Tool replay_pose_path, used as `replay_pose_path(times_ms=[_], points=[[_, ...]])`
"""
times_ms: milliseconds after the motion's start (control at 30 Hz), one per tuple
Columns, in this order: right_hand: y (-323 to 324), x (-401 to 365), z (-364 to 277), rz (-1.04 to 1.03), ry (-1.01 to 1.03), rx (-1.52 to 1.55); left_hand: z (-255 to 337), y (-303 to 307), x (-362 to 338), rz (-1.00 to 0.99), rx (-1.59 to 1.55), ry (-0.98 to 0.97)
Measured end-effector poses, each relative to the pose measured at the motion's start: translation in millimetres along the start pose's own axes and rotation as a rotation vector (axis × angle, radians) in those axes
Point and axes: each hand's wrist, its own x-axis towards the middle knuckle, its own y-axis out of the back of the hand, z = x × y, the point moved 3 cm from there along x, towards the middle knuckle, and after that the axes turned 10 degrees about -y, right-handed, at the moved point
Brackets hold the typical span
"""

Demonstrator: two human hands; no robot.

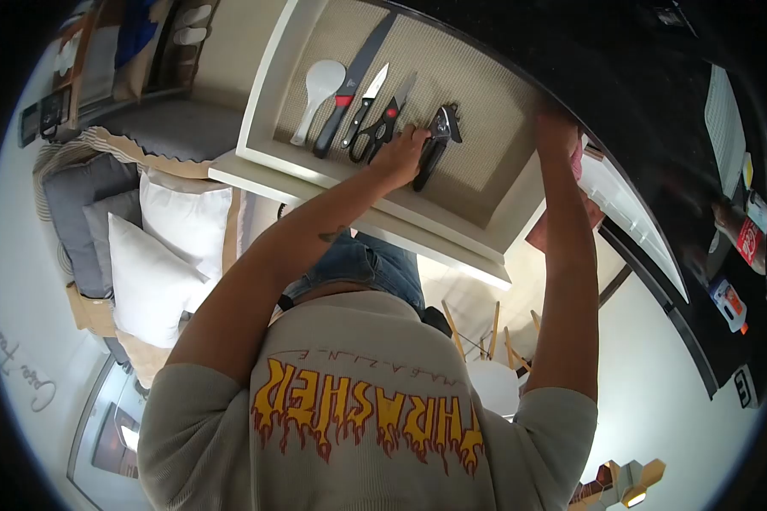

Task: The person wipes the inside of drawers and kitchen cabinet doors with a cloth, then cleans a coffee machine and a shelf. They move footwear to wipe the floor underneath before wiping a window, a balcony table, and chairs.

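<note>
My left hand (403, 155) is inside the open drawer (268, 160), its bent fingers against a black-handled can opener (431, 162) with a metal head. Its fingertips are partly hidden. Just left of that hand lie black scissors (390, 119) with a red pivot. Farther left are a small knife (362, 113) with a black handle, a large dark knife (358, 75) with a red band, and a white rice paddle (320, 89). My right hand (559, 129) is at the drawer's right side, near the counter edge, its fingers hidden in shadow.
A black countertop (622, 94) overhangs the drawer, with a bottle with a red label (748, 238) and a white bottle (729, 305) on it. Left is a sofa with white pillows (149, 277) and grey cushions. Wooden chair legs (494, 332) stand below the drawer.
</note>
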Motion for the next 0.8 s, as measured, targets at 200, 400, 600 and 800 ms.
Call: replay_pose_path(times_ms=[200, 400, 600, 800], points=[[32.2, -153.2, -40.6, -0.564, 0.102, 0.068, -7.4, 0.3, 4.9, -0.01, -0.065, 0.0], [124.7, -156.9, -36.2, -1.068, 0.22, 0.103, 4.9, 29.6, -12.0, 0.028, -0.041, -0.026], [223.9, -121.3, 2.4, -1.44, -0.34, 1.458, 47.1, 30.0, -33.4, -0.364, -0.946, 0.095], [274.5, -64.9, -84.4, -0.76, -0.515, 2.11, 73.1, 87.2, -62.5, -0.499, -2.176, 0.226]])
